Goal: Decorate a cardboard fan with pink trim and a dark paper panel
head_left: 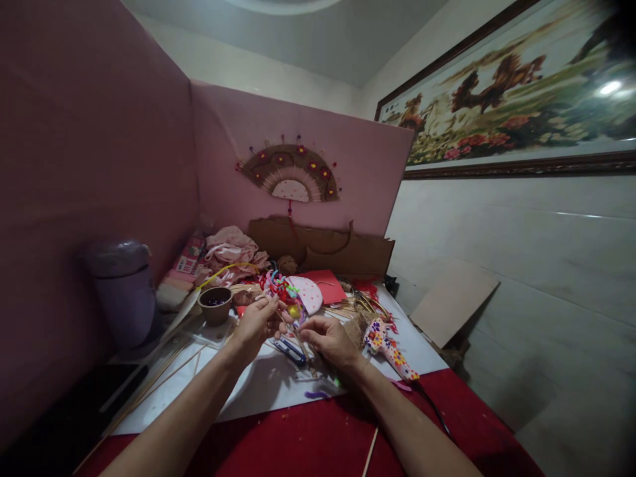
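Observation:
My left hand [262, 324] is over the white sheet, palm turned partly up, fingers curled and thumb against them. Close on its right, my right hand [332, 339] pinches with thumb and forefinger. Something thin seems to be between the hands, too small and dim to name. Below them lies a blue utility knife [289, 352]. Just beyond the fingers are a yellow ball [295, 311], a tangle of coloured pipe cleaners [278, 285] and a pink dotted rounded piece [307, 295]. Right of my right hand lies a flower-patterned glue gun [388, 346], its dark cord trailing forward.
A brown cup [215, 309] with dark contents stands left, near a lidded purple container [126, 298]. Red paper [325, 286], gold-handled scissors [370, 305] and crumpled pink cloth [232, 246] lie behind. A decorated fan [293, 172] hangs on the pink board [358, 159]. Thin sticks lie left.

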Demonstrator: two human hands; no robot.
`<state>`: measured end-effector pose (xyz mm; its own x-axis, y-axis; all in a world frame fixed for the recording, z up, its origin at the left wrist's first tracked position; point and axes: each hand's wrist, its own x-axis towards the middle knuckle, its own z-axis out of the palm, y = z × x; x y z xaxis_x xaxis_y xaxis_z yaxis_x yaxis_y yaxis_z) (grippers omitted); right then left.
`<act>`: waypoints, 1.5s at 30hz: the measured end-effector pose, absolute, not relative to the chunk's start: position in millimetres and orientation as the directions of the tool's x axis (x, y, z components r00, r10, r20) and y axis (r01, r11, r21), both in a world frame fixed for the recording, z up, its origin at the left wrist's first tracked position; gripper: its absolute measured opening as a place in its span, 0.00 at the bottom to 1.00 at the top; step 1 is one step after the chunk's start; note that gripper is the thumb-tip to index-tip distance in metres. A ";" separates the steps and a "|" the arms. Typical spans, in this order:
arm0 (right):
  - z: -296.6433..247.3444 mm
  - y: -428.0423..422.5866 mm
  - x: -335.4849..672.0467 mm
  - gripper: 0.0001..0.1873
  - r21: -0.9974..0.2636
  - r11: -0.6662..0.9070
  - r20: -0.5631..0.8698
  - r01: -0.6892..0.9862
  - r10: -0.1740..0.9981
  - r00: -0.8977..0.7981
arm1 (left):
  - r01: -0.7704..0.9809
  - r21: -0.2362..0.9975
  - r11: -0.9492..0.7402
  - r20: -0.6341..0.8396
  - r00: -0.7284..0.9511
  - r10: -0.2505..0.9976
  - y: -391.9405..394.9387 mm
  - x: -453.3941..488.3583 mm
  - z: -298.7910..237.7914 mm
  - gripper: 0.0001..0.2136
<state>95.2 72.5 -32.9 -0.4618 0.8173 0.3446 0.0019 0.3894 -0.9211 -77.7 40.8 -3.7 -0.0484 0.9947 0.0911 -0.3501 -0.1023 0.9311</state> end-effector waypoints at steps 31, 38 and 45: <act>-31.8 102.0 110.8 0.06 -0.892 -0.090 -0.100 -0.443 0.995 -0.001 | -0.124 0.955 -0.269 0.251 -0.147 0.957 39.7 -68.4 -4.9 0.14; -26.7 92.0 111.1 0.09 -0.913 -0.106 -0.023 -0.395 0.978 -0.209 | -0.102 0.963 -0.249 0.250 -0.010 0.968 37.2 -64.7 -8.1 0.15; -26.5 82.7 104.6 0.14 -0.930 -0.045 0.132 -0.365 0.886 -0.445 | -0.169 0.973 -0.157 0.188 0.184 0.965 30.4 -52.1 -10.5 0.16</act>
